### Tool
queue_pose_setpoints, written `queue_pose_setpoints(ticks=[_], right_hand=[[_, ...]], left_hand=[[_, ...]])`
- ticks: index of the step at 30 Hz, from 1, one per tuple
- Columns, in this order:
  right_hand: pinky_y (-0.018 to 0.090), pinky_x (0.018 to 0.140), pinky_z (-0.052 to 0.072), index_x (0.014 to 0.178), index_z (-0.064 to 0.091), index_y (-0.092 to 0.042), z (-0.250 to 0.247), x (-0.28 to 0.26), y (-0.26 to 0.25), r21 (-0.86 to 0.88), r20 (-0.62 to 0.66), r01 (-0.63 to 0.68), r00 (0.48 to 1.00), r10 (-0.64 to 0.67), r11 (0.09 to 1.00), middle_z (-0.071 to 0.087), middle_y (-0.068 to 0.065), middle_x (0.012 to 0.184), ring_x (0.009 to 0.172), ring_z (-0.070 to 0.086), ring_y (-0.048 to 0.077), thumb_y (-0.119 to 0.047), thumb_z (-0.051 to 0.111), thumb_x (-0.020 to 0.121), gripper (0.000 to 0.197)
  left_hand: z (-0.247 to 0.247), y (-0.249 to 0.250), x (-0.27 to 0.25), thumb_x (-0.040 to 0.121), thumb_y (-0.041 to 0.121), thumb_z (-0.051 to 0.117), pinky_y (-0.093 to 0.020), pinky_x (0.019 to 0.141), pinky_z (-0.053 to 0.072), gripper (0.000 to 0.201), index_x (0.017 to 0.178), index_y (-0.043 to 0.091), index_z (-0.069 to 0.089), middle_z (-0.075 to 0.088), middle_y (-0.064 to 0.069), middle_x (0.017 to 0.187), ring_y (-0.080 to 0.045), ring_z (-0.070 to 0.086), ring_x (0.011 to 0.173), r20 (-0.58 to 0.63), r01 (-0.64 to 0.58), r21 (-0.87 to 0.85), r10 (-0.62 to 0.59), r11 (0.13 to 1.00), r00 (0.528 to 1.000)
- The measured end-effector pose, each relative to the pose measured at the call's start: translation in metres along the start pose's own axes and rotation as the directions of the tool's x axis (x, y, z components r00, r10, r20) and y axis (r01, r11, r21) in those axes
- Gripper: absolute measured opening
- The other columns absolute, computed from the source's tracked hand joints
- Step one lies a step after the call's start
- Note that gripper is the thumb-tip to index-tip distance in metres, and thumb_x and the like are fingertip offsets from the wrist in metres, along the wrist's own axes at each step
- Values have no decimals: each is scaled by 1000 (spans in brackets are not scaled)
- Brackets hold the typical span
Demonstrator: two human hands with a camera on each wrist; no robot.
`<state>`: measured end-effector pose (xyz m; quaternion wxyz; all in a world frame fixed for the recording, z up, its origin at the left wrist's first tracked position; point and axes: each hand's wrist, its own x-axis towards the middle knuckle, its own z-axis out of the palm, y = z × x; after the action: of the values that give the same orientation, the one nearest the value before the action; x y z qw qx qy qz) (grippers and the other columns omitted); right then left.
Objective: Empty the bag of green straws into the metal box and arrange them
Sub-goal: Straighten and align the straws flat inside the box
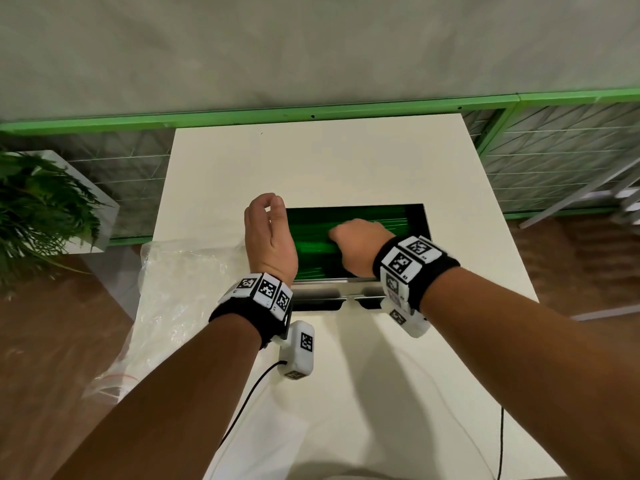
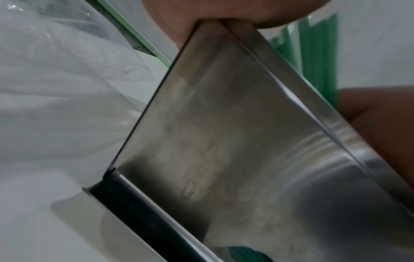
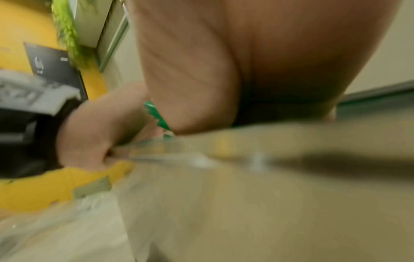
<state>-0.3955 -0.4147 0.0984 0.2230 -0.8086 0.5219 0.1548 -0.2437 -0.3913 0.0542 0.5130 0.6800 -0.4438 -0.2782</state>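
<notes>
On one table (image 1: pixel 346 161): one metal box (image 1: pixel 320 282), two hands, one bag (image 1: pixel 180 282).

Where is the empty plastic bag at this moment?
In the head view the plastic bag lies crumpled on the left side of the white table, partly hanging over its left edge, just left of the metal box and the left hand.

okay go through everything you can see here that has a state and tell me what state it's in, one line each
metal box: open on the table, holding the straws
green straws: out of the bag, lying lengthwise in the box
plastic bag: emptied, crumpled at the table's left edge
left hand: at the box's left end, fingers loosely curled
right hand: down in the box on the straws; grip hidden
</notes>
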Motion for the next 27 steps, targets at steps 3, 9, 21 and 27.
queue_pose_setpoints(ticks=[3, 9, 21, 27], right_hand=[[45, 93, 42, 121, 57, -18, 11, 5, 2, -19, -80, -7, 997, 5, 1000, 57, 11, 116, 113, 53, 34, -20, 64, 88, 35], [37, 89, 49, 119, 65, -28, -15, -21, 29, 282, -227, 138, 971, -73, 950, 59, 2, 111, 101, 56, 20, -11, 66, 87, 36], [38, 85, 56, 97, 77, -23, -1, -19, 52, -26, 24, 18, 1000, -18, 999, 73, 7, 100, 96, 67, 30, -4, 64, 85, 25], [36, 78, 53, 94, 77, -18, -19, -34, 56, 85, -175, 74, 983, -59, 994, 72, 1, 90, 87, 65, 24, -24, 68, 93, 12]], left_hand=[[0, 0, -1, 91, 64, 21, -7, 91, 32, 73, 123, 13, 62, 54, 6, 118, -9, 50, 108, 26, -34, 49, 33, 998, 999], [2, -1, 4, 110, 36, 33, -8, 91, 26, 41, 126, 12, 62, 54, -3, 131, -6, 45, 111, 88, 41, 128, -52, 991, 995], [0, 10, 2, 109, 41, 33, -16, 86, 30, 44, 113, 5, 58, 55, -12, 129, -16, 48, 104, 115, 108, 162, -127, 981, 985], [-2, 14, 1, 108, 44, 31, -19, 90, 31, 45, 116, 8, 58, 52, -8, 133, -15, 49, 107, 124, 135, 141, -153, 981, 980]])
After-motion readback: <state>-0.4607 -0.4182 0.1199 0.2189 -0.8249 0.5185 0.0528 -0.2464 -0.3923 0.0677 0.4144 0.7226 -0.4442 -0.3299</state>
